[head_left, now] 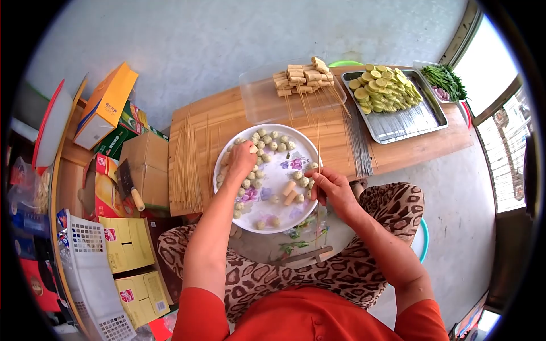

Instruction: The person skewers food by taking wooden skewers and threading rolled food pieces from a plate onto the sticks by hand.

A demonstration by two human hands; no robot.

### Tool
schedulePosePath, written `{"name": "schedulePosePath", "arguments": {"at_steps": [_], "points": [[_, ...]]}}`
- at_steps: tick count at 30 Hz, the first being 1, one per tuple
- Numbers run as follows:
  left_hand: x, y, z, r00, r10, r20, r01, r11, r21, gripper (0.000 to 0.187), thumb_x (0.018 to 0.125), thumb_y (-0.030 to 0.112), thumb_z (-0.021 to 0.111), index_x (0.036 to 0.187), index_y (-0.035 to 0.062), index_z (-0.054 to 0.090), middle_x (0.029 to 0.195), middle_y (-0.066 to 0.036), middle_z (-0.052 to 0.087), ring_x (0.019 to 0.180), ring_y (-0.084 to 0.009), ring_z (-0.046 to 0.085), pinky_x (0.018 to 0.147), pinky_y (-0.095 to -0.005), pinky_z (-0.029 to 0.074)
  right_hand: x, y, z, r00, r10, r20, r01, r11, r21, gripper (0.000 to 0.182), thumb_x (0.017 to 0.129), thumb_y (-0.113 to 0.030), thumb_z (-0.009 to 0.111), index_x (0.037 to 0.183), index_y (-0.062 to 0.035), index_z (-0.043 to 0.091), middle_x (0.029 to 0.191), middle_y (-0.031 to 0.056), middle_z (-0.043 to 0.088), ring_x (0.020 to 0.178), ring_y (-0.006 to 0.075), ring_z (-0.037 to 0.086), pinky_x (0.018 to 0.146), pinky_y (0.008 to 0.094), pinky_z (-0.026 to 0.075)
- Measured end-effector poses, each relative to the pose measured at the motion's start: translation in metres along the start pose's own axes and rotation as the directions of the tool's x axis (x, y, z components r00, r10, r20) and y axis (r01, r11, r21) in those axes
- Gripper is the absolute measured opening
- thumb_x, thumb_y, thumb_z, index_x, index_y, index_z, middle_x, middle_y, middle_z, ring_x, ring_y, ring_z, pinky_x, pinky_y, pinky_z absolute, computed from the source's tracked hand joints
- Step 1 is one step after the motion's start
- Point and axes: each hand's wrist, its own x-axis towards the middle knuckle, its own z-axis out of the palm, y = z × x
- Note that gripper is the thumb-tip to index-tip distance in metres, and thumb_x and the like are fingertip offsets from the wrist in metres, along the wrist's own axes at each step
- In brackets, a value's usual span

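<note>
A round white plate (282, 228) with a purple flower print holds several pale, speckled meatballs (282, 146) and a few short tan sausage-like pieces (289, 192). At the plate's left part, my left hand (243, 160) reaches down among the meatballs, its fingers closed together around one at the fingertips, mostly hidden by the hand. My right hand (334, 188) is over the plate's right rim, pinching a thin bamboo skewer (319, 136) that points away from me. Meatballs lie close beside its fingers.
Loose skewers (187, 165) lie on the wooden table (213, 108) at left, metal skewers (358, 148) at right. Behind the plate, a clear tray (256, 94) holds skewered tan rolls (304, 78). Sliced green vegetable (387, 88) fills a metal tray (406, 133). A cleaver (129, 184) rests by boxes.
</note>
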Motion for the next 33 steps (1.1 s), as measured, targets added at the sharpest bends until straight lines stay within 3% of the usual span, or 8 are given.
{"name": "schedulePosePath", "arguments": {"at_steps": [6, 11, 19, 21, 24, 26, 28, 33], "points": [[0.002, 0.016, 0.008, 0.994, 0.072, -0.085, -0.049, 0.966, 0.253, 0.015, 0.077, 0.007, 0.057, 0.09, 0.0045, 0.063, 0.092, -0.018, 0.066, 0.09, -0.0373, 0.059, 0.079, -0.0471, 0.047, -0.003, -0.005, 0.001, 1.0, -0.009, -0.018, 0.009, 0.999, 0.044, 0.025, 0.098, -0.022, 0.048, 0.107, -0.0035, 0.061, 0.059, 0.0005, 0.055, 0.048, 0.0058, 0.043, 0.047, 0.0194, 0.035], [0.021, 0.019, 0.017, 0.99, -0.129, -0.056, 0.14, 0.89, 0.434, 0.02, 0.081, 0.012, 0.06, 0.101, 0.0075, 0.062, 0.095, -0.016, 0.067, 0.098, -0.0317, 0.061, 0.085, -0.0437, 0.045, -0.001, 0.001, -0.002, 1.0, 0.006, 0.004, -0.006, 0.999, 0.036, 0.025, 0.099, -0.022, 0.045, 0.109, -0.0044, 0.06, 0.062, 0.0013, 0.057, 0.049, 0.0057, 0.043, 0.048, 0.0187, 0.036], [0.016, 0.016, 0.01, 0.992, -0.092, -0.091, 0.121, 0.908, 0.401, 0.028, 0.08, 0.014, 0.064, 0.108, 0.013, 0.061, 0.098, -0.011, 0.067, 0.1, -0.0287, 0.058, 0.088, -0.0417, 0.041, -0.002, -0.001, -0.003, 1.0, 0.011, 0.003, -0.011, 1.0, 0.018, 0.026, 0.1, -0.021, 0.044, 0.111, -0.0034, 0.059, 0.062, 0.0015, 0.057, 0.049, 0.0058, 0.044, 0.048, 0.0191, 0.037], [0.005, 0.018, 0.003, 0.965, 0.104, -0.24, -0.026, 0.951, 0.308, 0.027, 0.077, 0.012, 0.064, 0.104, 0.0125, 0.063, 0.096, -0.01, 0.066, 0.096, -0.0302, 0.057, 0.086, -0.0417, 0.041, -0.002, -0.001, -0.002, 1.0, 0.006, 0.011, -0.006, 1.0, 0.019, 0.026, 0.1, -0.021, 0.044, 0.111, -0.0032, 0.059, 0.062, 0.0014, 0.057, 0.049, 0.0058, 0.044, 0.048, 0.0191, 0.037], [-0.022, 0.026, -0.008, 0.944, 0.233, -0.234, -0.193, 0.964, 0.18, 0.026, 0.073, 0.008, 0.063, 0.1, 0.0111, 0.064, 0.095, -0.009, 0.066, 0.095, -0.0319, 0.056, 0.084, -0.0425, 0.042, -0.001, -0.001, -0.001, 1.0, 0.004, 0.022, -0.004, 1.0, 0.011, 0.027, 0.1, -0.022, 0.044, 0.111, -0.0031, 0.059, 0.062, 0.0014, 0.057, 0.049, 0.0057, 0.044, 0.048, 0.0191, 0.037], [-0.046, 0.033, -0.005, 0.944, 0.262, -0.198, -0.245, 0.963, 0.109, 0.027, 0.072, 0.007, 0.062, 0.099, 0.0095, 0.064, 0.093, -0.011, 0.065, 0.093, -0.0331, 0.055, 0.083, -0.0436, 0.043, -0.001, 0.0, -0.001, 1.0, 0.008, 0.018, -0.008, 1.0, 0.002, 0.027, 0.1, -0.023, 0.044, 0.111, -0.0033, 0.059, 0.062, 0.0015, 0.057, 0.049, 0.0055, 0.043, 0.048, 0.0191, 0.037], [-0.067, 0.039, 0.002, 0.942, 0.329, 0.071, -0.33, 0.944, 0.01, 0.027, 0.073, 0.008, 0.063, 0.1, 0.0081, 0.064, 0.095, -0.011, 0.064, 0.094, -0.0319, 0.055, 0.083, -0.0432, 0.044, -0.001, 0.002, -0.001, 1.0, -0.02, 0.021, 0.02, 1.0, -0.001, 0.027, 0.1, -0.023, 0.045, 0.11, -0.0034, 0.059, 0.062, 0.0015, 0.057, 0.049, 0.0055, 0.043, 0.048, 0.0191, 0.036], [-0.105, 0.068, 0.025, 0.867, 0.48, 0.133, -0.484, 0.875, 0.0, 0.039, 0.071, 0.013, 0.067, 0.109, 0.008, 0.061, 0.107, -0.008, 0.058, 0.099, -0.0279, 0.054, 0.083, -0.039, 0.045, 0.0, 0.006, -0.001, 0.999, -0.034, 0.001, 0.034, 0.999, -0.019, 0.027, 0.099, -0.023, 0.045, 0.11, -0.0034, 0.06, 0.062, 0.0017, 0.057, 0.05, 0.0057, 0.043, 0.048, 0.0189, 0.036]]}}
